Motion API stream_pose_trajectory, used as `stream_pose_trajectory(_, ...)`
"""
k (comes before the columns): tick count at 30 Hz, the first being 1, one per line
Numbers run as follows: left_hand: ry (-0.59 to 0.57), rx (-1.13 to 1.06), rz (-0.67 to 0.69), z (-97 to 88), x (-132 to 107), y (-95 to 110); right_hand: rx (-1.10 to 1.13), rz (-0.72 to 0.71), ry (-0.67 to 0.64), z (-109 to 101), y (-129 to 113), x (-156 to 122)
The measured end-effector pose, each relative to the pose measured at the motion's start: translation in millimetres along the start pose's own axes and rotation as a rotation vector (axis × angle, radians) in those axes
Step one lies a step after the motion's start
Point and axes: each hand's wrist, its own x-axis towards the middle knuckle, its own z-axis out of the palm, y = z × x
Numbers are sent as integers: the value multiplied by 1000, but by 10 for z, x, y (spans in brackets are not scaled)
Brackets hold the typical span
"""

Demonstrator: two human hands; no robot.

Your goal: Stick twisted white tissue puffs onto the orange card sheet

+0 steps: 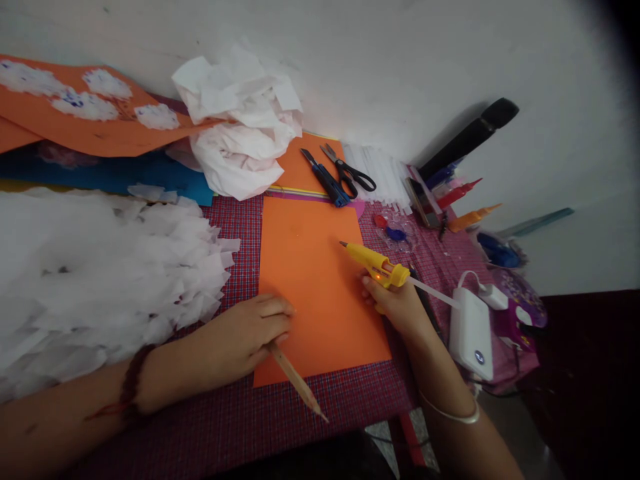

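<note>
My right hand [397, 308] grips a yellow glue gun [376, 264], its nozzle pointing left over the right edge of an orange paper sheet [313, 273] lying on the red checked cloth. A clear glue stick juts from the back of the gun. My left hand [245, 333] rests on the sheet's lower left edge, fingers curled around a wooden stick [299, 381] that points toward me.
A large mass of white fringed paper [100, 280] lies left. Crumpled white paper [240, 127], orange [75, 127] and blue sheets sit behind. Scissors [350, 173], a blue cutter [325, 180], glue bottles [460, 200] and a white power bank [470, 337] are on the right.
</note>
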Motion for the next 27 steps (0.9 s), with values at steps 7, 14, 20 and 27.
stream_pose_trajectory(7,0,-38,-28,-16,15,25,9,-4,6,3,8,2)
stream_pose_trajectory(14,11,-4,4,2,-3,2,-6,-1,-7,-3,26,7)
stream_pose_trajectory(20,-1,12,-1,5,-3,-3,28,12,3,6,2,-1)
stream_pose_trajectory(27,14,1,3,-5,4,7,3,0,3,5,-8,-6)
